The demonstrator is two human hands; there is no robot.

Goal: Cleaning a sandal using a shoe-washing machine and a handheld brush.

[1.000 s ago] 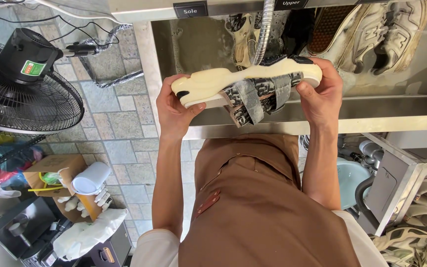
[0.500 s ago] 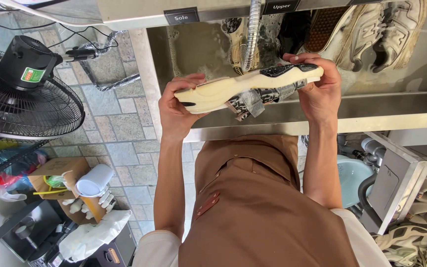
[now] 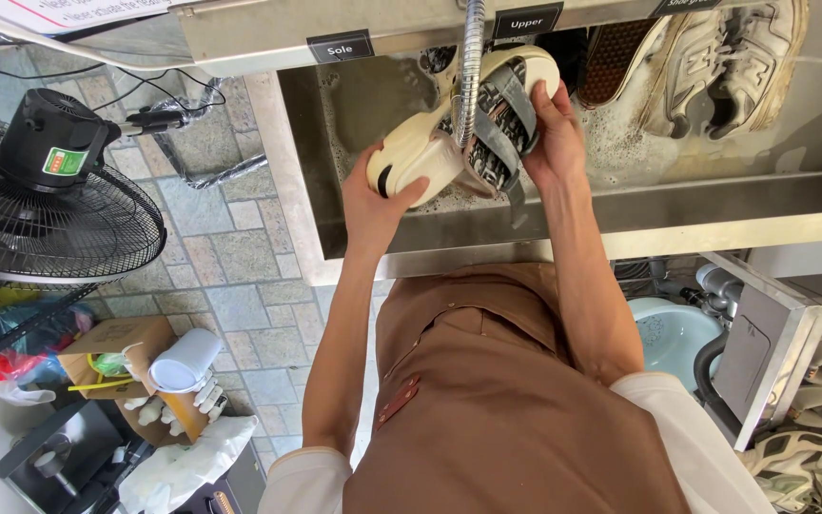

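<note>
1. Hands first: the left hand (image 3: 373,195) is cupped round one end of a cream-soled sandal (image 3: 463,133), thumb pressed on the pale sole and fingers wrapped behind it.
2. Closed on the other end, the right hand (image 3: 552,143) has its fingers curled over the sole's edge beside the grey patterned straps (image 3: 506,124).
3. The sandal is held tilted over the steel sink (image 3: 563,224), its sole facing up and left and its straps hanging toward the basin; it is raised above the soapy water rather than lying in it.
4. A ribbed metal hose (image 3: 471,67) hangs down just in front of the sandal, crossing it between the two hands.
5. Foam and wet film cover the sink's floor and walls. Further right in the basin lie a pair of white sneakers (image 3: 725,62) and a dark shoe sole (image 3: 620,57) with a dotted tread.
6. Below the sink's rim the person's brown apron (image 3: 497,400) fills the middle of the view.
7. On the tiled floor to the left stand a black fan (image 3: 49,190) and a cardboard box (image 3: 121,347) holding a white roll and gloves.
8. At the lower right, a pale blue basin (image 3: 673,333) sits beside shelves of worn shoes (image 3: 811,457).
</note>
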